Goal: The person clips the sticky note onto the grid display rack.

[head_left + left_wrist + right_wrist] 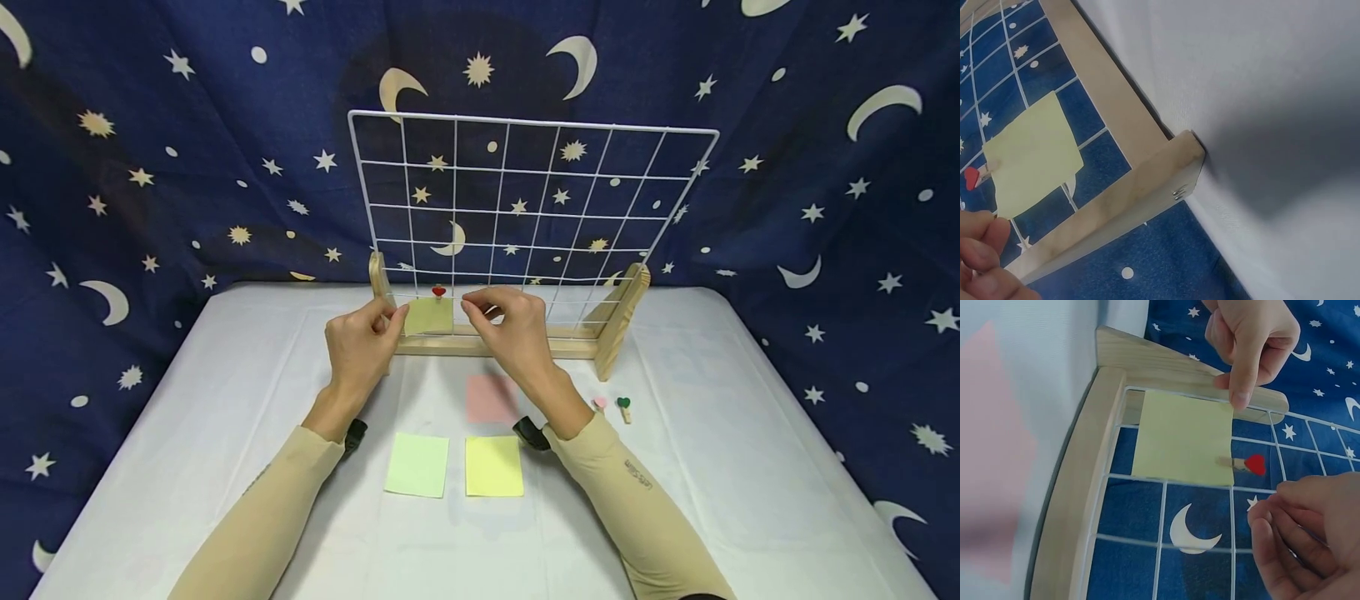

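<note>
A pale yellow sticky note [430,317] hangs low on the left of a white wire grid [506,172]. Over its top edge sits a small wooden clip with a red heart [1255,465]. My left hand [360,343] pinches the note's upper left corner between thumb and forefinger, as the right wrist view [1241,394] shows. To the right of the clip, my right hand [517,329] hovers by the wires with loosely bent fingers; thumb and forefinger are close together, and nothing shows between them. In the left wrist view, the left fingertips [999,232] meet the note's corner.
The grid stands in a wooden base [573,347]. In front, on the white-covered table [225,433], lie a pink note [489,400], a light green note [417,465] and a bright yellow note [493,467]. Pink heart [600,402] and green heart [624,404] clips lie to the right.
</note>
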Demonstrator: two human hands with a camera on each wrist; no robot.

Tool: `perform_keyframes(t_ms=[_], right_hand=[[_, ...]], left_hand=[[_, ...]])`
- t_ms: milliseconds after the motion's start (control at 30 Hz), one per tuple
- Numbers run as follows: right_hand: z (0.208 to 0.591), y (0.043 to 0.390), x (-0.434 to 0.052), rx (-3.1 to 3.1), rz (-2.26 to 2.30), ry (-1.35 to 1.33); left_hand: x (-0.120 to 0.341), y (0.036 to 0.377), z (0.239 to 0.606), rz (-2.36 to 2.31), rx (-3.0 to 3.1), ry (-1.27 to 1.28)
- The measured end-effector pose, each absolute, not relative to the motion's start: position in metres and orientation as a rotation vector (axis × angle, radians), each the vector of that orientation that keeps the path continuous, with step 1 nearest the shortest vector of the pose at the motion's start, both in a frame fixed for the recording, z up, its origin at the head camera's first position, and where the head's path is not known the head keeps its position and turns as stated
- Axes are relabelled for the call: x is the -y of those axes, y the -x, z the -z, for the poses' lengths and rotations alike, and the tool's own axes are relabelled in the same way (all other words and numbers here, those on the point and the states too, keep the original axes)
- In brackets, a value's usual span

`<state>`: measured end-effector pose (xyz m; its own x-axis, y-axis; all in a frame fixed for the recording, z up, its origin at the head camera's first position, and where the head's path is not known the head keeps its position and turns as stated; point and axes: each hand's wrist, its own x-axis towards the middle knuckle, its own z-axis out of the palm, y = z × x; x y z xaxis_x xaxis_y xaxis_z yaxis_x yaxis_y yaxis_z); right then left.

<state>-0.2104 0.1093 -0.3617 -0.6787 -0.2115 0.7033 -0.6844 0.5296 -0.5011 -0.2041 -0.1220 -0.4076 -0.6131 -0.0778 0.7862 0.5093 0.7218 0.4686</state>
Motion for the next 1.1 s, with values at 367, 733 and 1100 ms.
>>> perform_keyframes(t_ms=[367,733,1100], right_hand=[[0.371,0.197,-0.148,2.270,-0.987,-0.657],[0.378,0.185,-0.186,2.317,-0.932,-0.593],[0.386,0.175,-0.221,2.352,-0.883,-0.516]], left_hand=[[0.129,0.189,0.407,0.898,2.199,0.476],[0.132,0.178,0.409,0.913,2.323,0.555],[0.143,0.163,0.416,0.940,2.613,0.615]])
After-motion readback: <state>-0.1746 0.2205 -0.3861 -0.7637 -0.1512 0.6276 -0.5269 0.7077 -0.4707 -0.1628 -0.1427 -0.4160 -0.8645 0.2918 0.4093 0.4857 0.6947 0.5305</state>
